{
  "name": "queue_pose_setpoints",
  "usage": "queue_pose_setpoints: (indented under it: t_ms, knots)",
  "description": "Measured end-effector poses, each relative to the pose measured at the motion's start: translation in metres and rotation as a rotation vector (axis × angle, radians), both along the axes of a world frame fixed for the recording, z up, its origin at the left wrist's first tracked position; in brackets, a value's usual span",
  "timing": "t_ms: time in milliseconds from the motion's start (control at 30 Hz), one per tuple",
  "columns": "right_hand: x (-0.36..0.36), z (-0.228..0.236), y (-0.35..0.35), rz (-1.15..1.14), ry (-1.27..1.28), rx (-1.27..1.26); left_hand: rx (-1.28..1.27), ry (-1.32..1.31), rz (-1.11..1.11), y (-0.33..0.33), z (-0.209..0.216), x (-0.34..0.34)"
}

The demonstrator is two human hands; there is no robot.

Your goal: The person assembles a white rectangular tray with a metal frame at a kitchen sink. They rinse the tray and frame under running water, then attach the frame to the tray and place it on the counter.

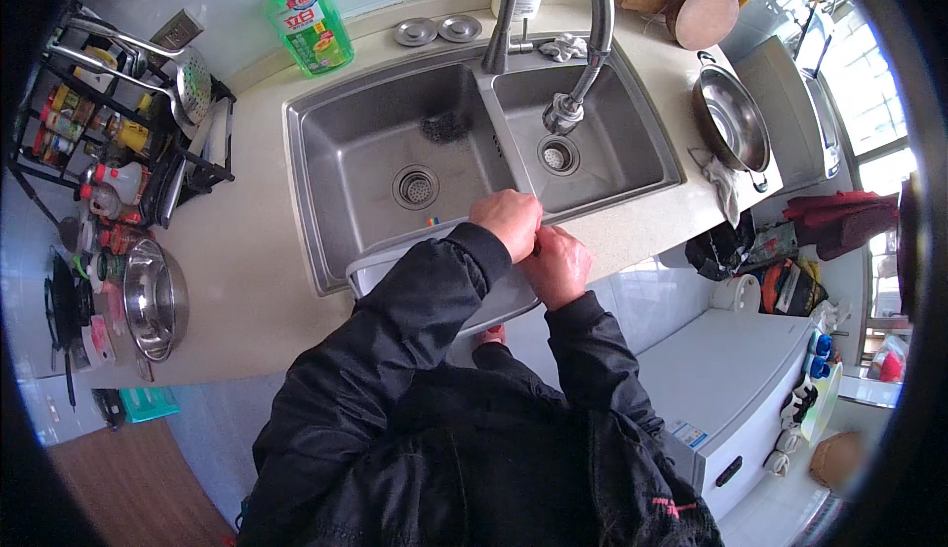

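Note:
My left hand [508,224] and my right hand [558,266] are closed close together over the front edge of the double steel sink [301,201]. A small dark bit shows between them, but what they hold is hidden. Under my hands and left forearm is a light grey container [509,300], its rim reaching over the sink's front edge; my sleeves hide much of it. A tiny coloured scrap [433,220] lies by the rim of the large basin. The pull-down faucet [597,43] hangs above the small basin.
A green soap bottle [311,24] stands behind the sink. On the left are a spice rack [118,122] and a steel bowl [153,300]. A two-handled pan [731,117] and a cloth [724,192] lie right. A white low appliance [726,369] stands right of me.

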State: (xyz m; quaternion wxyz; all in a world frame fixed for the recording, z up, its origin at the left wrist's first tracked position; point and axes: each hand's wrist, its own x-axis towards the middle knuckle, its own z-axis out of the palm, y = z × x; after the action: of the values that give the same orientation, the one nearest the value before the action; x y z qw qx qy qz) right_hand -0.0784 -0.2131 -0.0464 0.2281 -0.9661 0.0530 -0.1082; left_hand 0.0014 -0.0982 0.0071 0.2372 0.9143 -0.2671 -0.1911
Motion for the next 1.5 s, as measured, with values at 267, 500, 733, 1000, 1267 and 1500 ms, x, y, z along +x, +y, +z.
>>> queue_pose_setpoints:
  t_ms: [267, 500, 733, 1000, 1267, 1500]
  knots:
    - [-0.003, 0.007, 0.007, -0.036, 0.067, -0.055, -0.045, -0.012, -0.123, 0.032, 0.017, 0.004]
    - [-0.004, 0.014, 0.005, -0.071, 0.178, -0.035, -0.171, 0.068, -0.073, 0.161, 0.052, -0.011]
    - [-0.007, 0.017, 0.004, -0.076, 0.195, 0.005, -0.204, 0.224, 0.443, 0.208, 0.027, -0.068]
    - [-0.009, 0.043, 0.005, -0.057, 0.144, 0.032, -0.376, 0.153, 0.49, 0.214, 0.015, -0.078]
    - [-0.004, 0.092, 0.07, 0.607, -0.26, 0.13, -0.486, 0.226, 0.582, 0.21, 0.011, -0.085]
    - [0.016, 0.073, 0.106, 0.731, -0.037, 0.203, -0.298, -0.163, 0.476, 0.2, -0.011, -0.105]
